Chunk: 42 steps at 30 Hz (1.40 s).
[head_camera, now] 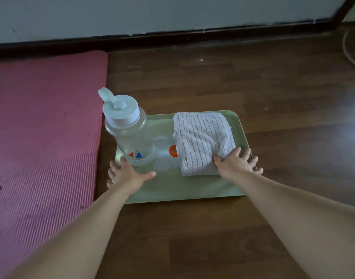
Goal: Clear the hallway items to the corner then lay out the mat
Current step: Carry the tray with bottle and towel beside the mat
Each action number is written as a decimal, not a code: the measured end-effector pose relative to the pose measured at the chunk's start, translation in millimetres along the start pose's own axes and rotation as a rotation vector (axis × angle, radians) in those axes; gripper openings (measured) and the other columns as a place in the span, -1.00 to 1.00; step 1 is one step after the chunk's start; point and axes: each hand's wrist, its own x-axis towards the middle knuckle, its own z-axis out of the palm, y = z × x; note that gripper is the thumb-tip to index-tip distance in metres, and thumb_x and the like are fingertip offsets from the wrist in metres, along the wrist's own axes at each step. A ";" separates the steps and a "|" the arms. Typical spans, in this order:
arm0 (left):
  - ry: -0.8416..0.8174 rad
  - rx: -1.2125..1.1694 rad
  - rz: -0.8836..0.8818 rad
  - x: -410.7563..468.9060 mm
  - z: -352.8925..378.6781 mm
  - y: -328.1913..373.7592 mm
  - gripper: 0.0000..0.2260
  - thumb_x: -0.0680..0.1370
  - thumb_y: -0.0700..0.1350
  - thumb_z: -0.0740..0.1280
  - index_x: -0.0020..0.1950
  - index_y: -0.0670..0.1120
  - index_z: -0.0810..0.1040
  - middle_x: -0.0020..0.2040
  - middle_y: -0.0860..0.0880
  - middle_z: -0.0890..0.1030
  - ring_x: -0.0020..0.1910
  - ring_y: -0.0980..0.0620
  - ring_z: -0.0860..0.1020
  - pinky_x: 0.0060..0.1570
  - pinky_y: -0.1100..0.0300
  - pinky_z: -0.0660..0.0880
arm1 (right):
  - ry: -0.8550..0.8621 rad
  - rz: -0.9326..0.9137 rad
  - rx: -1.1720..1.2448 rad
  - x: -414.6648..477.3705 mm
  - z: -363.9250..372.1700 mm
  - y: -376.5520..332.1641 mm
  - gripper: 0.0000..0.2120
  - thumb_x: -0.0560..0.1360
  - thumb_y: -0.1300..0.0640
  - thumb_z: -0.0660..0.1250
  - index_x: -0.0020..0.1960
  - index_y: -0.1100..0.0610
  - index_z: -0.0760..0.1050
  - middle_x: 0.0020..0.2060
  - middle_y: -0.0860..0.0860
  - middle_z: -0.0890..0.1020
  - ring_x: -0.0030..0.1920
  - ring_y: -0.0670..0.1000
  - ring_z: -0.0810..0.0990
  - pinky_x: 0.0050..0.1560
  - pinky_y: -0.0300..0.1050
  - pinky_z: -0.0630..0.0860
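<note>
Pale green plastic tray (172,191) rests on the wooden floor (253,87) beside the pink ribbed mat (41,127), carrying a clear upright bottle (130,133) and a folded grey towel (200,137). The left hand (128,175) and right hand (237,163), spread flat at its sides, grip nothing. Grasp both rims evenly; keep the tray level.

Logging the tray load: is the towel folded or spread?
Folded. The towel sits as a thick compact pad on the tray, layered edge visible at its near end, right hand touching its near corner.
</note>
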 end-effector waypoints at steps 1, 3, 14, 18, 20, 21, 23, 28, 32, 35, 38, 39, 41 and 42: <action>0.001 0.026 0.006 -1.1 -0.3 -1.4 0.04 0.33 0.25 0.45 0.55 -0.04 -0.15 0.55 -0.16 -0.17 0.52 -0.18 -0.12 0.45 -0.17 0.01 | 0.007 -0.037 0.001 -4.7 2.6 -3.3 -0.24 0.55 -0.25 0.04 0.54 0.10 -0.23 0.54 0.08 -0.16 0.51 0.24 -0.17 0.46 0.25 -0.10; 0.006 0.044 0.030 -1.6 -1.8 -4.6 0.02 0.33 0.21 0.47 0.54 -0.05 -0.11 0.55 -0.18 -0.15 0.52 -0.18 -0.10 0.45 -0.16 0.03 | -0.002 -0.107 0.020 -15.4 8.9 -8.4 -0.28 0.56 -0.17 0.07 0.53 0.09 -0.20 0.54 0.09 -0.05 0.51 0.21 -0.05 0.46 0.22 0.03; -0.093 -0.032 0.104 -5.4 -20.7 -8.6 -0.03 0.38 0.12 0.47 0.54 -0.02 -0.13 0.54 -0.16 -0.02 0.48 -0.23 0.11 0.39 -0.15 0.19 | -0.084 -0.116 -0.114 -53.5 3.6 5.1 -0.25 0.51 -0.13 0.24 0.51 -0.05 -0.15 0.53 0.06 -0.07 0.51 0.24 -0.17 0.45 0.29 -0.02; -0.138 0.012 0.133 -6.3 -23.6 -8.6 0.08 0.30 0.10 0.54 0.54 -0.01 -0.18 0.54 -0.16 -0.03 0.49 -0.23 0.08 0.40 -0.18 0.19 | -0.191 -0.134 -0.138 -54.2 2.5 1.1 -0.01 0.43 -0.10 0.38 0.51 -0.06 -0.33 0.53 0.04 -0.17 0.50 0.26 -0.21 0.43 0.32 0.02; -0.128 0.177 0.156 -8.6 -17.3 -14.4 0.17 0.26 0.11 0.56 0.52 -0.03 -0.26 0.54 -0.17 -0.13 0.51 -0.23 -0.01 0.42 -0.18 0.12 | -0.230 -0.167 -0.215 -52.4 9.0 5.9 0.15 0.35 -0.14 0.46 0.47 -0.05 -0.44 0.51 0.03 -0.27 0.51 0.24 -0.22 0.43 0.33 0.01; -0.115 0.249 0.174 -8.9 -13.0 -17.4 0.19 0.25 0.11 0.57 0.52 -0.05 -0.29 0.54 -0.18 -0.17 0.51 -0.23 -0.04 0.43 -0.18 0.09 | -0.229 -0.182 -0.253 -50.9 12.5 8.9 0.20 0.33 -0.14 0.48 0.46 -0.05 -0.48 0.50 0.04 -0.32 0.51 0.22 -0.21 0.42 0.35 0.00; -0.069 0.315 0.200 -5.6 -5.4 -21.2 0.19 0.26 0.10 0.56 0.51 -0.07 -0.30 0.54 -0.20 -0.20 0.51 -0.23 -0.06 0.42 -0.18 0.06 | -0.218 -0.205 -0.293 -47.0 15.8 13.2 0.21 0.33 -0.13 0.48 0.44 -0.04 -0.51 0.49 0.05 -0.36 0.52 0.21 -0.19 0.41 0.37 0.01; 0.024 0.265 0.221 9.8 -0.4 -17.3 0.14 0.26 0.17 0.54 0.53 -0.09 -0.18 0.54 -0.21 -0.15 0.51 -0.23 -0.04 0.41 -0.21 0.06 | -0.224 -0.272 -0.330 -33.5 6.4 6.5 0.19 0.35 -0.13 0.47 0.46 -0.03 -0.49 0.48 0.07 -0.38 0.51 0.22 -0.20 0.41 0.35 0.07; -0.023 0.228 0.218 26.6 -4.7 -8.5 0.18 0.23 0.22 0.53 0.53 -0.10 -0.22 0.53 -0.20 -0.26 0.52 -0.17 -0.21 0.43 -0.17 -0.02 | -0.247 -0.308 -0.302 -21.3 -5.0 -6.9 0.16 0.37 -0.11 0.45 0.46 -0.02 -0.49 0.47 0.07 -0.41 0.51 0.22 -0.24 0.41 0.32 0.13; -0.018 0.176 0.216 42.4 -11.8 3.9 0.14 0.26 0.19 0.53 0.54 -0.09 -0.18 0.53 -0.17 -0.26 0.51 -0.13 -0.24 0.46 -0.14 -0.04 | -0.253 -0.325 -0.286 -10.6 -9.9 -19.0 0.15 0.39 -0.11 0.43 0.46 0.00 -0.49 0.46 0.08 -0.42 0.50 0.23 -0.25 0.40 0.31 0.16; -0.051 0.131 0.220 55.8 -23.4 15.3 0.07 0.30 0.16 0.52 0.55 -0.08 -0.12 0.54 -0.15 -0.24 0.51 -0.10 -0.25 0.48 -0.11 -0.05 | -0.229 -0.335 -0.289 3.6 -15.6 -32.9 0.15 0.39 -0.12 0.44 0.48 0.02 -0.47 0.47 0.08 -0.39 0.51 0.23 -0.20 0.39 0.29 0.19; -0.056 0.131 0.217 58.8 -27.8 18.0 0.05 0.31 0.15 0.51 0.55 -0.09 -0.10 0.55 -0.15 -0.21 0.52 -0.10 -0.23 0.48 -0.10 -0.04 | -0.226 -0.348 -0.291 10.3 -17.8 -39.4 0.15 0.38 -0.13 0.44 0.48 0.02 -0.46 0.48 0.09 -0.38 0.50 0.23 -0.19 0.40 0.28 0.19; -0.060 0.165 0.229 60.3 -33.2 24.1 -0.01 0.33 0.14 0.50 0.54 -0.12 -0.03 0.55 -0.15 -0.08 0.53 -0.12 -0.13 0.48 -0.10 0.01 | -0.216 -0.365 -0.298 22.1 -20.7 -49.9 0.16 0.37 -0.14 0.45 0.48 0.03 -0.45 0.48 0.10 -0.36 0.50 0.24 -0.17 0.40 0.28 0.19; -0.062 0.182 0.230 59.4 -34.5 27.0 -0.03 0.33 0.14 0.50 0.53 -0.13 0.00 0.54 -0.15 -0.01 0.53 -0.13 -0.05 0.47 -0.10 0.06 | -0.210 -0.374 -0.304 27.5 -20.9 -55.5 0.16 0.37 -0.15 0.44 0.48 0.03 -0.45 0.48 0.10 -0.36 0.50 0.25 -0.16 0.40 0.28 0.19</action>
